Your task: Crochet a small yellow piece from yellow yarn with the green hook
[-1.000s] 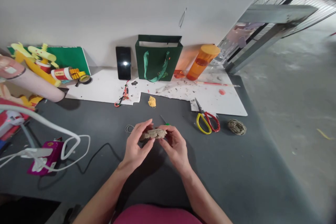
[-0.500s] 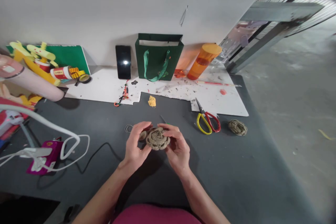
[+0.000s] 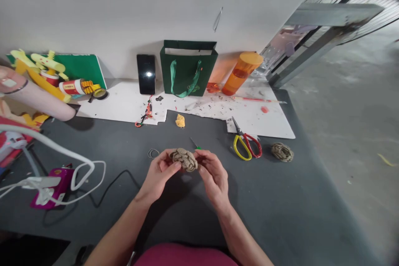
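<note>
A brown crocheted flower (image 3: 185,159) is held tilted above the dark table, its ruffled petals showing. My left hand (image 3: 160,172) pinches its left side, thumb in front and the other fingers behind. At its right edge, the thumb and curled fingers of my right hand (image 3: 215,174) close on the rim. Just behind the hands lies a thin tool with a green handle (image 3: 198,147), partly hidden. A loop of thin grey cord (image 3: 152,153) rests beside my left fingers. Farther right, a second brown crocheted flower (image 3: 282,152) sits on the table.
Scissors with yellow and red handles (image 3: 247,145) lie right of my hands. Behind stand a phone (image 3: 146,74), a green paper bag (image 3: 189,70) and an orange cylinder (image 3: 242,73). A yellow crumpled piece (image 3: 180,121) lies ahead. White cables (image 3: 84,162) and a purple box (image 3: 54,187) occupy the left.
The flower has turned in my fingers, from facing up with its spiral centre showing to a tilted side view. My left thumb has moved up onto its petals. Everything else looks unchanged.
</note>
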Available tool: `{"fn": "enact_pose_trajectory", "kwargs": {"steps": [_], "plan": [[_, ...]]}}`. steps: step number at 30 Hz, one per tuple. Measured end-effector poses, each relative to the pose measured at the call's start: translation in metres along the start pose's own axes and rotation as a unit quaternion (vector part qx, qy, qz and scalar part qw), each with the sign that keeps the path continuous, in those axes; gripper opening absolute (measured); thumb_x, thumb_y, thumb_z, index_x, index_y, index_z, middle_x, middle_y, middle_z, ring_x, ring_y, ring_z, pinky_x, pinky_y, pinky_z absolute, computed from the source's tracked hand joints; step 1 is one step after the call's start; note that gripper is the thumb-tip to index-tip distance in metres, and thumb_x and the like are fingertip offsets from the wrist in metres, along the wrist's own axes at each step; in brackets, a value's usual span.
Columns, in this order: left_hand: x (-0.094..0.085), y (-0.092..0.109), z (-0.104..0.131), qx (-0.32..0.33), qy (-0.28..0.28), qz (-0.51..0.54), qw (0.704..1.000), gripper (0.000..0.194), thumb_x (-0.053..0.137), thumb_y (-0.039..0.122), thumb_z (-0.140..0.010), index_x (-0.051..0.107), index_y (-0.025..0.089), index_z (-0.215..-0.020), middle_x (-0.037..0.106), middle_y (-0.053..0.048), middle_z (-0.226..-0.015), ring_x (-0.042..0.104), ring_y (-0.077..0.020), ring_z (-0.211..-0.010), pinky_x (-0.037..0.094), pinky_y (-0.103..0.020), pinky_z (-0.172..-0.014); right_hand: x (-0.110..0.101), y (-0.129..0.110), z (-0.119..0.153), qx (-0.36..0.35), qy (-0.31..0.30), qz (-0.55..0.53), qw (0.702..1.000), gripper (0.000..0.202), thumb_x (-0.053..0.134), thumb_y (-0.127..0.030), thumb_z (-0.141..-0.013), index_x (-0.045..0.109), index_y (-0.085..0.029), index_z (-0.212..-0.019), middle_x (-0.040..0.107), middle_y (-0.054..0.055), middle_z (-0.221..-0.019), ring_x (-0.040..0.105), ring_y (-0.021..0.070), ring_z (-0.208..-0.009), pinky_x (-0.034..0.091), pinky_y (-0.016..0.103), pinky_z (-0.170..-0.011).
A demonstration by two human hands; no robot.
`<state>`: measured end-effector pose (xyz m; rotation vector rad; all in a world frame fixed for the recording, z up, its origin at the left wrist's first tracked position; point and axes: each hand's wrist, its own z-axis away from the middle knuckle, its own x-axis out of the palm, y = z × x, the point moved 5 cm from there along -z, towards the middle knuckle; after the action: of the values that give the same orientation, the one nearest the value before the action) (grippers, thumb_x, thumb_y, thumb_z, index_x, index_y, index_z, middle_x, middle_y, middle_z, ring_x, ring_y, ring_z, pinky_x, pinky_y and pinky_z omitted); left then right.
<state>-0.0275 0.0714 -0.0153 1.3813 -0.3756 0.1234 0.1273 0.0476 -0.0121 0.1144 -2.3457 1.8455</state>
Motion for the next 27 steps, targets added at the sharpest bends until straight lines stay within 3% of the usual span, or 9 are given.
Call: {"fn": "enact_pose_trajectory", "kwargs": {"steps": [4, 10, 18, 25, 27], "plan": [[0.007, -0.008, 0.000, -0.106, -0.025, 0.072, 0.992, 0.046, 0.088, 0.046, -0.069, 0.072, 0.014, -0.097, 0.071, -0.008, -0.088, 0.063, -0.0160, -0.072, 0.054, -0.026, -0.060, 0.002, 0.003, -0.007, 0.046, -0.022, 0.019, 0.999, 0.015, 0.069, -0.035, -0.090, 0.072, -0.025, -0.102, 0.068, 0.004, -0.093, 0.066, 0.0184, -0.085, 0.056, 0.030, -0.077], [0.007, -0.009, 0.003, -0.129, -0.002, 0.073, 0.989, 0.045, 0.090, 0.042, -0.065, 0.071, 0.014, -0.094, 0.068, -0.005, -0.085, 0.063, -0.0169, -0.073, 0.054, -0.027, -0.060, 0.003, 0.012, -0.009, 0.120, -0.013, -0.031, 0.992, 0.024, 0.075, -0.045, -0.084, 0.069, -0.022, -0.080, 0.066, 0.002, -0.079, 0.061, 0.0162, -0.072, 0.053, 0.026, -0.068], [0.007, -0.006, 0.001, -0.136, 0.027, 0.082, 0.987, 0.051, 0.092, 0.044, -0.060, 0.071, 0.013, -0.094, 0.070, -0.007, -0.088, 0.063, -0.0166, -0.073, 0.054, -0.025, -0.058, 0.003, 0.026, -0.007, 0.173, -0.030, -0.110, 0.978, 0.025, 0.079, -0.046, -0.081, 0.074, -0.024, -0.092, 0.070, 0.002, -0.083, 0.063, 0.0157, -0.071, 0.054, 0.027, -0.068], [0.006, -0.001, 0.005, -0.155, 0.030, 0.061, 0.986, 0.044, 0.092, 0.035, -0.065, 0.071, 0.018, -0.100, 0.072, -0.004, -0.091, 0.065, -0.0167, -0.077, 0.056, -0.025, -0.062, 0.004, 0.017, -0.013, 0.176, -0.023, -0.099, 0.979, 0.040, 0.083, -0.058, -0.070, 0.071, -0.021, -0.080, 0.068, 0.002, -0.079, 0.062, 0.0163, -0.069, 0.054, 0.030, -0.068], [0.007, -0.001, 0.005, -0.162, 0.027, 0.055, 0.985, 0.042, 0.093, 0.036, -0.062, 0.072, 0.017, -0.094, 0.072, -0.004, -0.086, 0.065, -0.0167, -0.073, 0.056, -0.026, -0.061, 0.003, 0.015, -0.015, 0.175, -0.023, -0.096, 0.980, 0.042, 0.082, -0.060, -0.071, 0.070, -0.020, -0.079, 0.067, 0.002, -0.078, 0.061, 0.0156, -0.067, 0.053, 0.030, -0.067]]}}
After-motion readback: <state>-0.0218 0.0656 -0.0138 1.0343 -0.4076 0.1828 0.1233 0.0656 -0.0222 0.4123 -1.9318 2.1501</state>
